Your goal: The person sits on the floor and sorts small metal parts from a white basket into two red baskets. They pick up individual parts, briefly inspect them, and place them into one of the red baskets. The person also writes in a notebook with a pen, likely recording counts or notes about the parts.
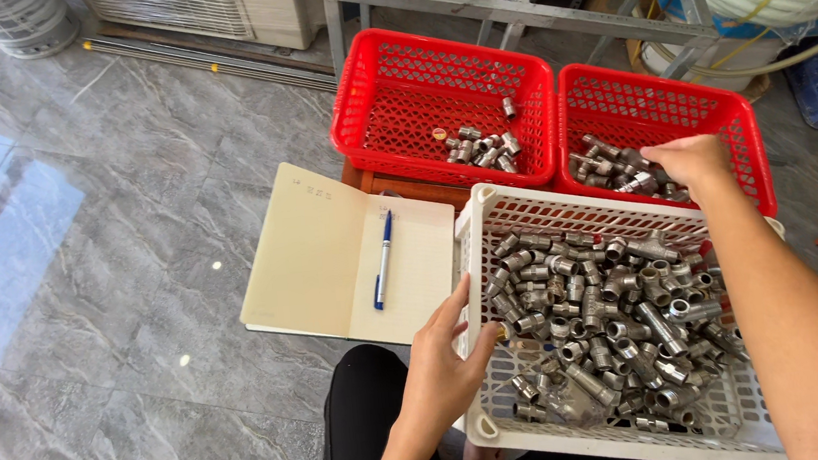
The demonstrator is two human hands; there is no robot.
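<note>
Fittings (pixel 599 317) of grey metal are filling the white basket (pixel 478 253). Left hand (pixel 445 360) is resting open-fingered on its near rim, gripping nothing. Right hand (pixel 689 161) is reaching into the right red basket (pixel 746 131), fingers curled; its hold cannot be told. Notebook (pixel 332 251) with blue pen (pixel 382 262) is lying beside.

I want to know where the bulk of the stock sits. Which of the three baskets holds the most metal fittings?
The white basket nearest the person: it is heaped with fittings, while the two red baskets behind it hold only small clusters.
</note>
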